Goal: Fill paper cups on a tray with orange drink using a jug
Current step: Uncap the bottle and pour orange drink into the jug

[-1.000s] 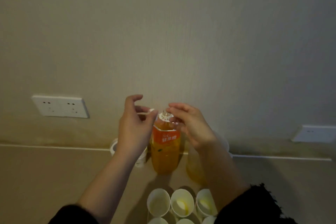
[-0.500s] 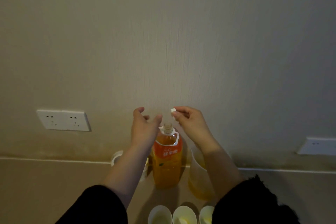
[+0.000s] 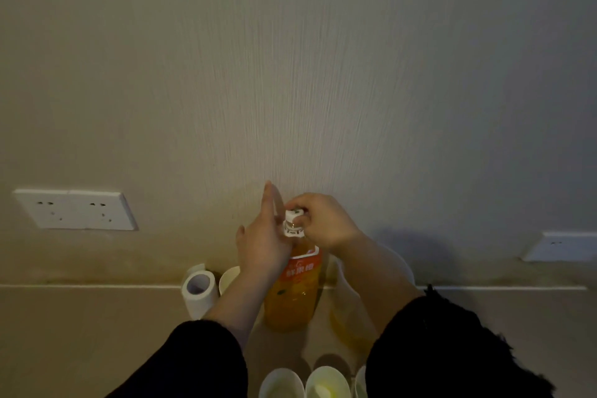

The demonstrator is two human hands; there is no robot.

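Fingers [image 3: 307,200] of your right hand [image 3: 323,223] pinch the cap [image 3: 294,214] atop the upright bottle [image 3: 292,291]; left hand [image 3: 263,245] braces its neck, fingers straight. Jug [image 3: 339,304] sits just right of the bottle, under your right forearm, some orange drink [image 3: 347,329] in its bottom. Cups [image 3: 281,383] nearest you show only pale yellow traces.

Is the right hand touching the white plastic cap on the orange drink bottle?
Touching: head view shows the right hand pinching the white plastic cap atop the orange drink bottle.
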